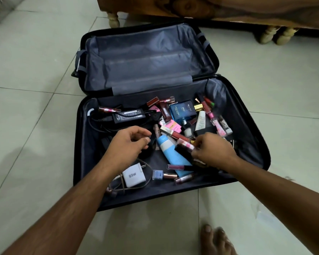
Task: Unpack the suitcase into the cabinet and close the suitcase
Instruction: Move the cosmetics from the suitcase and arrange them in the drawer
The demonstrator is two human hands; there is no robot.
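Right hand seemingly pinches a pink tube; left hand hovers.

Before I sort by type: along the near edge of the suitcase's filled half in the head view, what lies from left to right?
White 65W charger → blue nail polish bottle → pink lip gloss tube, all on the suitcase lining.

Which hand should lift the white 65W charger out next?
Probably the left hand: it holds nothing and hovers nearer the white 65W charger. The right hand is pinching a pink tube.
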